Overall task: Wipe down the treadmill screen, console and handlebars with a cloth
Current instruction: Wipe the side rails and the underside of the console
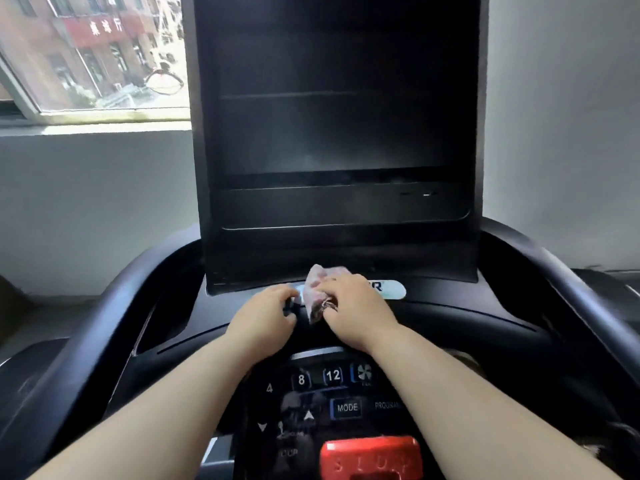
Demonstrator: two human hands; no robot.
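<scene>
Being pinched by the right hand (353,306), a crumpled pale pink cloth (319,281) is being pressed on the black plastic console (467,323), frame centre; grip of the left hand (263,317) cannot be told.

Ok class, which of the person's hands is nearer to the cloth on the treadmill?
Right. The right hand grips the cloth; the left hand rests on the console just left of the cloth.
</scene>
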